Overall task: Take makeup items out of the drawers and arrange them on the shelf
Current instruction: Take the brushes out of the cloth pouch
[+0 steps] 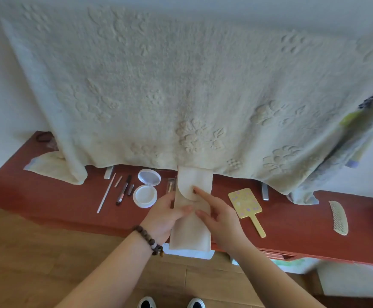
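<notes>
Left hand (166, 215): closed on the pouch's left edge at mid-length, thumb laid across the front; beaded bracelet (151, 241) at the wrist.
Right hand (216, 215): index finger extended, tip pressed on the flap snap; other fingers rested loosely on the pouch's right side. Nothing is pinched.
Pouch (191, 230): long beige fabric pouch w/ rounded flap, held upright over the shelf's front edge; top overlaps the hanging cloth, bottom hangs below shelf level.
Handling (judged): light, soft, limp; likely to fold if held by one end. Best held mid-body w/ one hand while the flap is worked. Contents cannot be told.
Shelf (48, 196): red-brown top, narrow front to back.
Left of pouch: open white compact (146, 188), dark pencils (123, 192), thin white stick (106, 193).
Right of pouch: yellow hand mirror (246, 206), comb (338, 217) well apart.
Edges: cream embossed cloth (181, 85) is draped over the shelf's rear; the front lip is just under the hands.
Open room: bare strip btwn compact and mirror, directly under the pouch; more btwn mirror and comb.
</notes>
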The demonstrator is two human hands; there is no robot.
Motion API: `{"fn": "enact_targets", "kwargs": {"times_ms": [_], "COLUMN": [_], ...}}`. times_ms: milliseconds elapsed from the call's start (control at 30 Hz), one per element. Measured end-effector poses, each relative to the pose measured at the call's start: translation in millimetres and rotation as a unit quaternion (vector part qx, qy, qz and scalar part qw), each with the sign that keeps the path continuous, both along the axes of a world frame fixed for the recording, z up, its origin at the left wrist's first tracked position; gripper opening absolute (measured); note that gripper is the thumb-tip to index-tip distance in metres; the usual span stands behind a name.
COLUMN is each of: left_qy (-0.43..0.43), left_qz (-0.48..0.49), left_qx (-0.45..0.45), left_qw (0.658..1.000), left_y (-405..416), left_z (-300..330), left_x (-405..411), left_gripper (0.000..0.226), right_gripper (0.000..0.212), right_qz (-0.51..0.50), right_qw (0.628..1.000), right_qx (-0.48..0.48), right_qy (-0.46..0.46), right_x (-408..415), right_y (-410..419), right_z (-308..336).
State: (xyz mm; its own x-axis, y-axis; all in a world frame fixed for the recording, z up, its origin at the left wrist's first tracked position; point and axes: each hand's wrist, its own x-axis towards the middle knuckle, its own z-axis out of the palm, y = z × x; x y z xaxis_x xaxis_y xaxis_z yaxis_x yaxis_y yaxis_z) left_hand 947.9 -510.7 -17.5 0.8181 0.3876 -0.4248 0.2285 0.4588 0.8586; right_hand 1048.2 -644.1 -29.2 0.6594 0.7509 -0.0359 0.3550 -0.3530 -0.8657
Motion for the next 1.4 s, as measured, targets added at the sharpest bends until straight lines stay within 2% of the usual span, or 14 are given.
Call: {"fn": "enact_targets", "kwargs": {"times_ms": [133,200,267,367,533,633,700,833,933,1000,1200,1267,1333,1400], "left_qy": [0.055,0.09,0.137,0.185,0.203,0.195,0.187,0.181,0.182,0.179,0.15,0.145,0.141,0.136], "left_qz": [-0.014,-0.026,-0.043,-0.082,-0.123,-0.117,-0.111,-0.11,-0.112,-0.117,-0.143,-0.154,-0.166,-0.18], "left_qx": [0.152,0.22,0.311,0.45,0.559,0.587,0.596,0.598,0.595,0.594,0.602,0.608,0.616,0.619], "left_qw": [0.987,0.971,0.94,0.87,0.794,0.777,0.773,0.773,0.775,0.775,0.771,0.765,0.757,0.752], "left_y": [1,5,9,15,22,25,28,34,37,37,29,26,23,19], "left_z": [-12,-20,-31,-43,-55,-58,-58,-60,-61,-62,-63,-63,-63,-62], "left_x": [11,12,9,-1,-6,-5,-5,-5,-4,-2,10,15,19,23], "left_gripper": [0.025,0.031,0.044,0.053,0.058,0.058,0.058,0.058,0.057,0.057,0.056,0.056,0.056,0.055], "right_gripper": [0.056,0.054,0.054,0.051,0.047,0.047,0.05,0.08,0.085,0.083,0.081,0.079,0.077,0.074], "right_qz": [-0.049,-0.078,-0.109,-0.124,-0.108,-0.099,-0.096,0.001,0.084,0.1,0.097,0.068,-0.027,-0.133], "right_qw": [0.995,0.989,0.984,0.983,0.98,0.976,0.966,0.934,0.907,0.894,0.901,0.915,0.932,0.933], "right_qx": [0.004,0.008,-0.004,-0.048,-0.145,-0.19,-0.234,-0.306,-0.359,-0.389,-0.379,-0.351,-0.313,-0.3], "right_qy": [0.083,0.128,0.141,0.129,0.083,0.033,-0.051,-0.186,-0.204,-0.201,-0.187,-0.185,-0.179,-0.15], "right_x": [12,20,29,40,47,47,42,23,8,6,21,27,36,48], "right_y": [3,6,9,15,27,30,28,17,15,19,31,18,-6,-34], "right_z": [-14,-23,-34,-50,-69,-77,-81,-88,-94,-99,-97,-94,-91,-89]}}
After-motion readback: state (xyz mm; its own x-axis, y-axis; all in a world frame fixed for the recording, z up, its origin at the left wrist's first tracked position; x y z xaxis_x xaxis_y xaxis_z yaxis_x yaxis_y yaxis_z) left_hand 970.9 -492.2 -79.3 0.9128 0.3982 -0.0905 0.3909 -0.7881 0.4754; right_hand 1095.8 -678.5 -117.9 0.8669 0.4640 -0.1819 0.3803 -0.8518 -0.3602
